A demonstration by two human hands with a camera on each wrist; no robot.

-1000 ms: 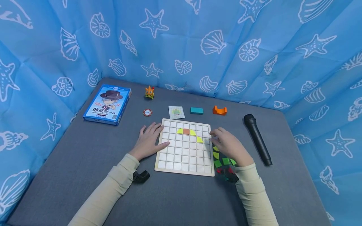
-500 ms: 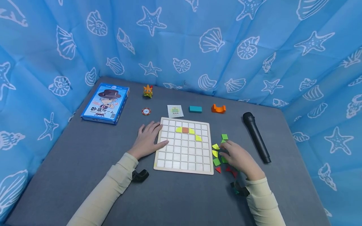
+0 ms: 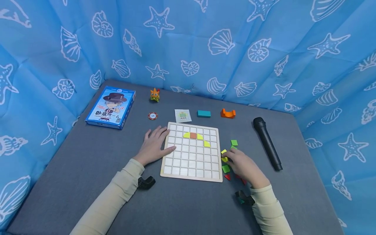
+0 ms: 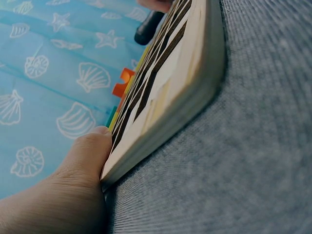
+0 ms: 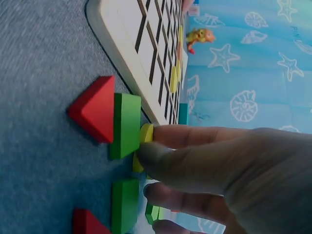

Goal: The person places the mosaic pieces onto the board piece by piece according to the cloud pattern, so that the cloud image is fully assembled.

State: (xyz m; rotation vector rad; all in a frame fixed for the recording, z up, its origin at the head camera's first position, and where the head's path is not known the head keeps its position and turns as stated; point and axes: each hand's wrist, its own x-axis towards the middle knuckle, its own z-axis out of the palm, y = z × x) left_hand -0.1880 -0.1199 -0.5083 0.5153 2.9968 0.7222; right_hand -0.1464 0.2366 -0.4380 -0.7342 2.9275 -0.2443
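Your L hand (image 3: 154,145) lies over the L edge of the board (image 3: 191,164), thumb on top, fingers loose and holding nothing. Your R hand (image 3: 246,167) is just off the board's R edge, thumb + finger pinching a yellow tile (image 5: 146,131), which is low by the table (image 3: 176,210).

The loose tiles are also R of the board: green tiles (image 3: 234,142) near your R hand, another btwn it and the board edge, and a red triangle (image 3: 227,177) close to the near R corner. More red shows partly under your R hand; can't count those. On the board, toward its far side, an orange-brown tile (image 3: 193,135) sits btwn two yellow corner pieces (image 3: 200,136), w/ one more yellow piece lower and to the R.

Readable text: the blue box (image 3: 108,109), beyond the board's far L corner, says 卧底ゲーム w/ "UNDERCOVER GAME" in small caps below; the other small print is too tiny. The red-white chip (image 3: 152,116), off the same corner, has a blue center mark, not legible. The card (image 3: 182,116) just past the board's far edge has a green/yellow pic. Next along that edge: teal block (image 3: 204,114), then orange block (image 3: 228,113). Toy figure (image 3: 154,94) is farther back, L of the card. Black mic (image 3: 267,143) is well R of the board.
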